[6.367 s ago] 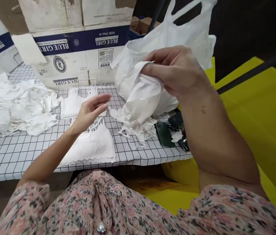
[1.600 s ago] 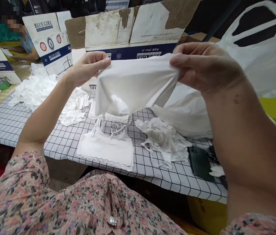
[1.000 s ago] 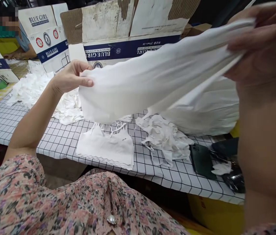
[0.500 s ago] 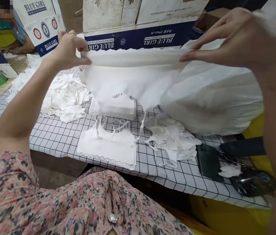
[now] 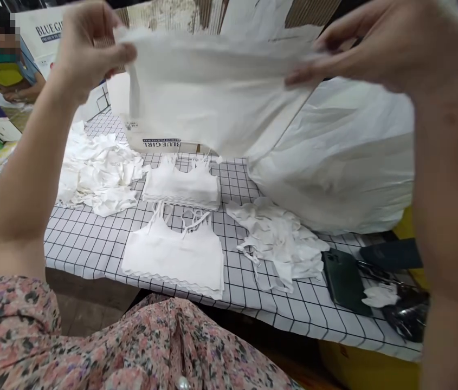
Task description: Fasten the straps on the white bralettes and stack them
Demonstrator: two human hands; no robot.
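Note:
A thin white camisole [image 5: 212, 92] is stretched in the air above the table, held by its upper edge. My left hand [image 5: 90, 51] pinches its left corner between thumb and fingers. Slightly blurred, my right hand [image 5: 375, 51] grips the other end. Below lies a neat stack of white camisoles [image 5: 175, 254], straps pointing away from me. A second stack of camisoles [image 5: 182, 187] is behind it. Loose white garments [image 5: 281, 238] are bunched to the right of the stacks.
A larger white heap [image 5: 94, 168] lies on the left of the checked tablecloth [image 5: 86, 244]. At right are a big white plastic bag [image 5: 346, 162], a dark green phone [image 5: 344, 281] and a shiny black item [image 5: 407, 314]. Cardboard boxes [image 5: 45, 32] stand behind. Another person [image 5: 21, 70] sits far left.
Both hands have risen with the camisole, which now spreads flatter and its lower edge hangs clear of the back stack. The view has shifted a little.

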